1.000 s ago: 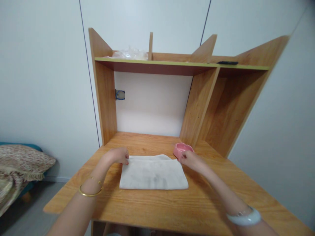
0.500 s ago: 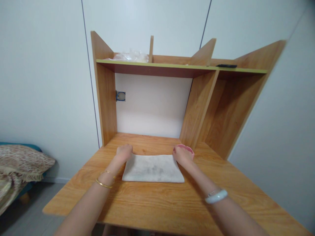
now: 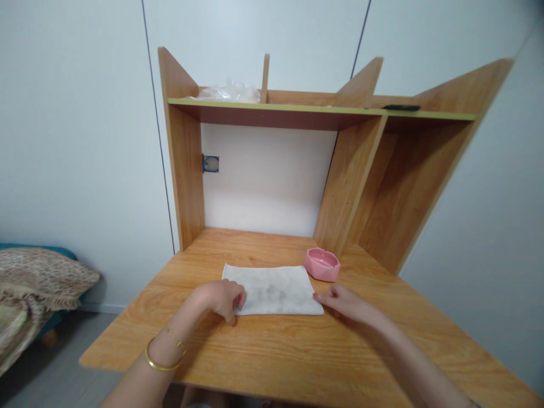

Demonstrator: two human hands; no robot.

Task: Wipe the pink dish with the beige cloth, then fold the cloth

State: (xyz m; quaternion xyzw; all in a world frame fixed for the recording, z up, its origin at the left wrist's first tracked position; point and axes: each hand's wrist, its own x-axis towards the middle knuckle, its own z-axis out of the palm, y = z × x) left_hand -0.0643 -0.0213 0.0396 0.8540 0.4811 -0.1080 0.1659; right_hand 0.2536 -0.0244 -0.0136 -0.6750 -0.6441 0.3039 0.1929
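Note:
A grey-white cloth (image 3: 274, 289) with darker smudges lies folded into a rectangle on the wooden desk. My left hand (image 3: 223, 297) is over its left side at the near corner, fingers bent and the thumb apart from them at the front edge. At the right edge, my right hand (image 3: 342, 301) touches the cloth with an outstretched fingertip, its other fingers loosely bent. Just beyond the right hand, a pink faceted ashtray (image 3: 322, 265) stands beside the cloth's far right corner.
A wooden shelf unit (image 3: 187, 175) rises from the back of the desk (image 3: 272, 351). Clear plastic bags (image 3: 232, 92) and a dark flat object (image 3: 400, 107) lie on its upper shelf. At left is a patterned fringed throw (image 3: 42, 277) on blue furniture.
Both hands have left the cloth's far corners and come nearer to me, the left to the near left corner, the right along the right edge. The ashtray is now uncovered.

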